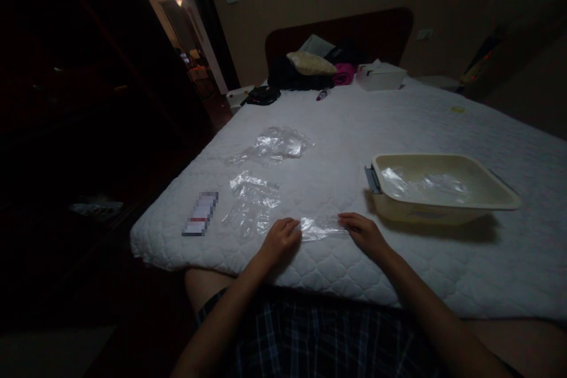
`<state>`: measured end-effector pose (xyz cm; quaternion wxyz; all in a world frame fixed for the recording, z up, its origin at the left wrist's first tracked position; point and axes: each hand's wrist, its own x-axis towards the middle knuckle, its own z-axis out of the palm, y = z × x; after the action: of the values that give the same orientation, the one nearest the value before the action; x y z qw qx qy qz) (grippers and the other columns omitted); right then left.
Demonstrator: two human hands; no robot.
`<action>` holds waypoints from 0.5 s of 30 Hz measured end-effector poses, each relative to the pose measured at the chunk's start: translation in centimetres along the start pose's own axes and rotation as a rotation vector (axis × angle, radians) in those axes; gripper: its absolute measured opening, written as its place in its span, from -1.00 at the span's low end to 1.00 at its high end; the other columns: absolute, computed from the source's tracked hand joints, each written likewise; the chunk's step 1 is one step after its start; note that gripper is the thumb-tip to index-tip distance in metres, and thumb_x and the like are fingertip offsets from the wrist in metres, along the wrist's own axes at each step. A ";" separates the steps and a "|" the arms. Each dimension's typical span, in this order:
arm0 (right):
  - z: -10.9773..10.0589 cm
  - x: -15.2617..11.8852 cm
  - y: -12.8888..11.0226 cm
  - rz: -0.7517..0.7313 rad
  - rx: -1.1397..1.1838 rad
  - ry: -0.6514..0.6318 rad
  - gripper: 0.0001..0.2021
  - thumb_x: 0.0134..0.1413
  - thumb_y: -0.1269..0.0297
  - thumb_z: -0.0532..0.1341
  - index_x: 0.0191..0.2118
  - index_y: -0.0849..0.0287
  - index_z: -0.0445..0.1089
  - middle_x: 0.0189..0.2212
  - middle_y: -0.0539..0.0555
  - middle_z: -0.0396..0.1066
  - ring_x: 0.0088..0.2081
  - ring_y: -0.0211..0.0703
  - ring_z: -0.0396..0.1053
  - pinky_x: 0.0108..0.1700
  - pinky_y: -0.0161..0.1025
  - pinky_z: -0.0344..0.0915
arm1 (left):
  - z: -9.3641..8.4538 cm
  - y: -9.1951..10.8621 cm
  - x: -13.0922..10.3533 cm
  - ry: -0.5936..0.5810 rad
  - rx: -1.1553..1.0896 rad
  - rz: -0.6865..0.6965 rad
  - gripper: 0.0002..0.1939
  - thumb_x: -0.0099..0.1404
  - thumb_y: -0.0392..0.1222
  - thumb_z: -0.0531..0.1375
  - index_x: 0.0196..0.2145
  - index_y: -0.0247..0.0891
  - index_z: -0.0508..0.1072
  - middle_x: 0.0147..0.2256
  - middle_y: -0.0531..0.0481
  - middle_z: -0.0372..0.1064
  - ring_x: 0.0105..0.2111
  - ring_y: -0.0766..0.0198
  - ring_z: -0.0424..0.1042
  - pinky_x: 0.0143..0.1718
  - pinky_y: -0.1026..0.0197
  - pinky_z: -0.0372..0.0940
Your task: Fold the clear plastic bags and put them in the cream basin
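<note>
A clear plastic bag (321, 227) is stretched out flat between my hands, just above or on the white quilted bed (336, 277). My left hand (282, 239) is closed on its left end, fingers curled. At the right end, my right hand (363, 233) pinches the plastic between thumb and fingers. Close by on the left lie crumpled clear plastic bags (252, 201). Farther back sits another loose heap of clear plastic (281, 144). To the right of my right hand stands a cream plastic tub (443, 212) with grey handles, holding some clear plastic (443, 186).
A blurred-out phone-like rectangle (201, 212) lies near the bed's left edge. Toward the dark headboard (385, 23) are a white box (381, 75), a cushion (312, 63), a rolled magenta cloth (343, 74) and a dark bag (262, 95). A lit doorway opens at the back left.
</note>
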<state>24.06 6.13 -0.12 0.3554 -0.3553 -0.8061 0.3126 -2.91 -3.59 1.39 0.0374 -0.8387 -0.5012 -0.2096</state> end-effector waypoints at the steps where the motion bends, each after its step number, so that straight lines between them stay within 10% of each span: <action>1: 0.0 0.0 0.1 0.007 0.001 -0.007 -0.74 -0.06 0.42 0.08 -0.28 0.09 0.47 -0.16 0.09 0.42 -0.13 -0.08 0.35 -0.07 -0.08 0.27 | 0.0 0.2 -0.1 0.004 0.008 0.020 -0.78 0.20 -0.29 0.06 -0.20 -0.24 0.41 -0.05 -0.19 0.31 -0.01 0.03 0.22 -0.06 -0.04 0.17; 10: 0.0 0.5 -2.4 0.020 -0.223 0.203 -0.62 -0.03 0.45 -0.01 -0.09 0.14 0.37 -0.13 0.12 0.39 -0.07 -0.05 0.31 0.02 -0.02 0.21 | 1.2 1.4 -0.5 0.043 -0.020 0.000 -0.79 0.22 -0.34 0.05 -0.24 -0.23 0.42 0.00 -0.17 0.28 0.11 0.02 0.12 0.06 -0.16 0.07; 15: 1.9 -0.6 -4.8 -0.186 -0.448 -0.122 -0.54 0.12 0.19 0.01 0.13 0.18 0.15 0.13 0.19 0.14 0.14 0.02 0.08 0.16 0.04 0.00 | 1.4 1.5 -0.3 0.003 -0.146 -0.033 -0.71 0.27 -0.34 -0.04 -0.10 -0.27 0.35 0.04 -0.19 0.24 0.11 0.10 0.13 0.09 -0.09 0.08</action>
<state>21.19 2.55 2.22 0.2459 -0.3298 -0.9044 0.1130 -1.28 -4.17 0.25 -0.0267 -0.8306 -0.4981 -0.2475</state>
